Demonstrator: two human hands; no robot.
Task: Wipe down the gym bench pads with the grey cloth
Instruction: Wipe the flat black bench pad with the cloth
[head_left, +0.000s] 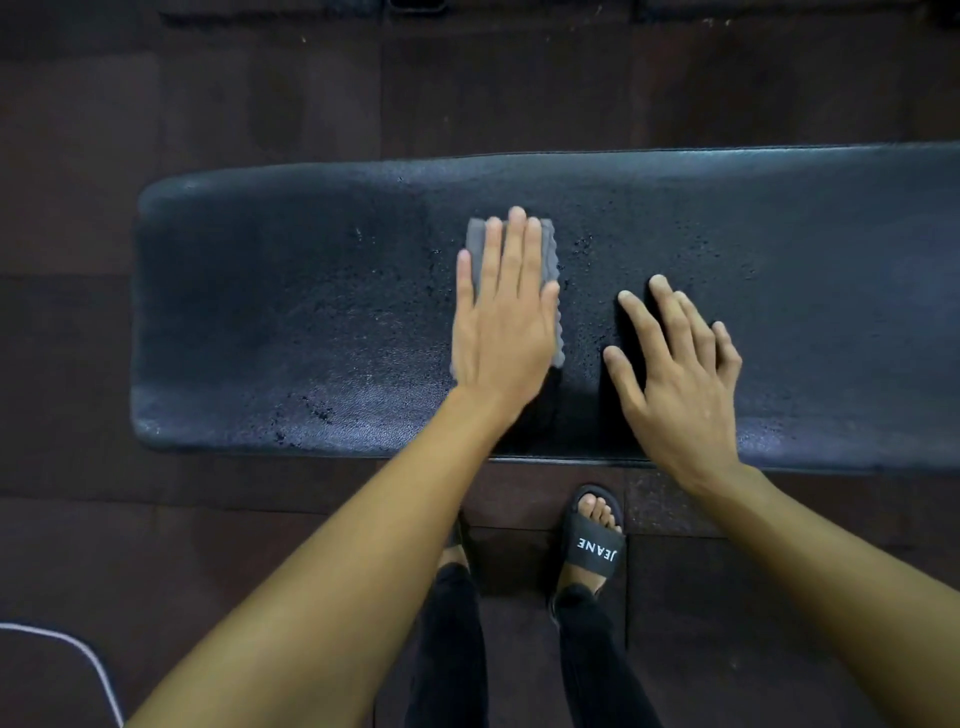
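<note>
Head cam: left hand (501, 317) flat, no grip, pressing grey cloth (550, 249) onto bench pad (291, 312) to wipe; right hand (675, 364) splayed, empty, prob. bracing.

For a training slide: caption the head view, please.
Left hand presses grey cloth flat on bench pad; right hand braces.

One head-worn camera is looking almost straight down from above the worktop (311, 312), close enough that both forearms are entering from the bottom edge and filling much of the lower frame. The worktop is running left to right across the middle, its left end showing and its right end running out of frame. Beyond the worktop, the dark floor (260, 93) is filling the top; below it, the person's sandal (595, 551) is showing. The wide lens is bowing the worktop's edges.
</note>
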